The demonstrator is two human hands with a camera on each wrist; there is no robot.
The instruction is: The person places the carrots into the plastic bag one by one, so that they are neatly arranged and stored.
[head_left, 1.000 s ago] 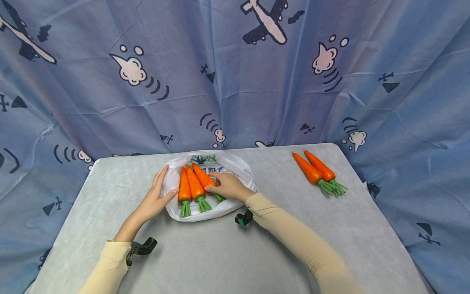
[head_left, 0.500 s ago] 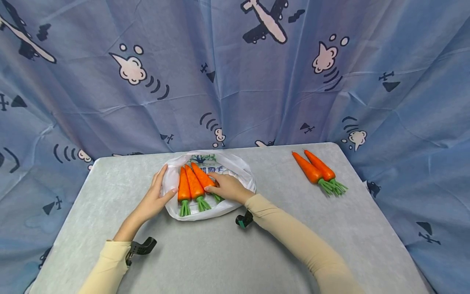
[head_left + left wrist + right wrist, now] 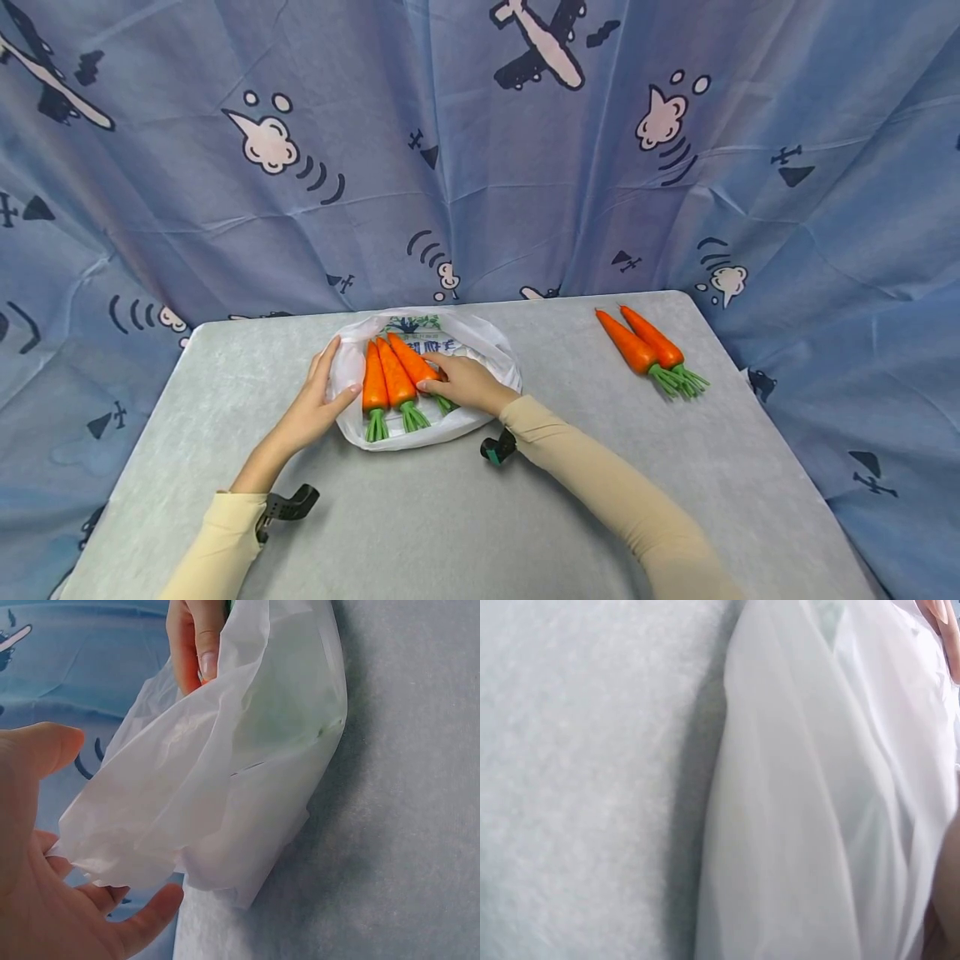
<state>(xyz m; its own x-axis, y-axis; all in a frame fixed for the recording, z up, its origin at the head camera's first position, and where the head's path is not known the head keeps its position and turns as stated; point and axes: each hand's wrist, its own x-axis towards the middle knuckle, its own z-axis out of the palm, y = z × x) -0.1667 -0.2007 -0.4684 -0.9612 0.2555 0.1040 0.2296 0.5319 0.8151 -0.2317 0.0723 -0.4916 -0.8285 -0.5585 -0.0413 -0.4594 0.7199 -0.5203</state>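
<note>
A white plastic bag (image 3: 401,443) with printing inside lies with its mouth spread wide on the table. Three orange carrots with green stalks are in it: a left carrot (image 3: 374,379), a middle carrot (image 3: 395,372) and a right carrot (image 3: 408,356). My right hand (image 3: 468,383) reaches over the bag's right rim and grips the right carrot between thumb and fingers. At the left rim is my left hand (image 3: 311,410), thumb spread from the fingers; the left wrist view shows its fingers (image 3: 150,919) behind the bag's edge. Mostly bag wall (image 3: 780,787) fills the right wrist view.
Two more carrots (image 3: 641,342) lie side by side at the back right of the grey table (image 3: 420,533). A blue curtain (image 3: 480,183) with airplane prints hangs right behind the table's back edge.
Almost nothing differs. The carrots and the bag have shifted very slightly left, and both hands keep their places at the bag.
</note>
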